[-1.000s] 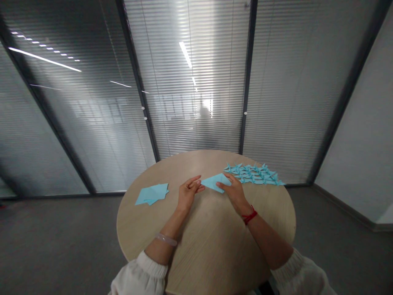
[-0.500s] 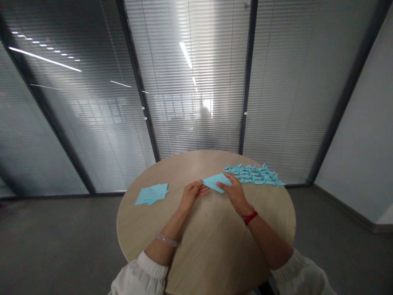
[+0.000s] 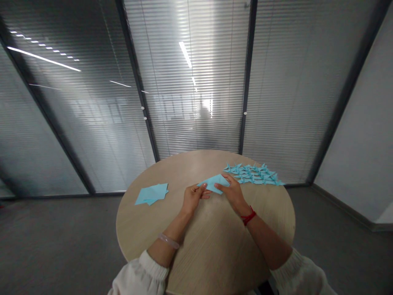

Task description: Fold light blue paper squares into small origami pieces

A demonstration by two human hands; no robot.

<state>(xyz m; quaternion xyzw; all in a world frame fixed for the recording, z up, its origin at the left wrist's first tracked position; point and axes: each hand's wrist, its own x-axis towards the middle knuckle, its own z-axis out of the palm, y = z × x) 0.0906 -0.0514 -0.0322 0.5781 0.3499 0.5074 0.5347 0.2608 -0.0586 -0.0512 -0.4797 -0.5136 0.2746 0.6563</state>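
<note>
A folded light-blue paper (image 3: 216, 180) is held between both hands above the middle of the round wooden table (image 3: 208, 246). My left hand (image 3: 194, 197) pinches its left end, thumb on top and fingers beneath. At the paper's right end, my right hand (image 3: 232, 189) grips it with the thumb on the near face. Several small light-blue folded paper cranes (image 3: 254, 174) stand in rows just beyond my right hand. Flat light-blue sheets (image 3: 152, 193) lie stacked unevenly to the left of my left hand.
Behind the table's far edge rises a glass partition with blinds (image 3: 196, 82) and dark frames. A pale wall (image 3: 362, 135) is at the right. Grey floor (image 3: 61, 241) surrounds the table.
My left hand has shifted slightly right, its thumb now further in on the folded paper. The paper and my right hand have moved slightly left.
</note>
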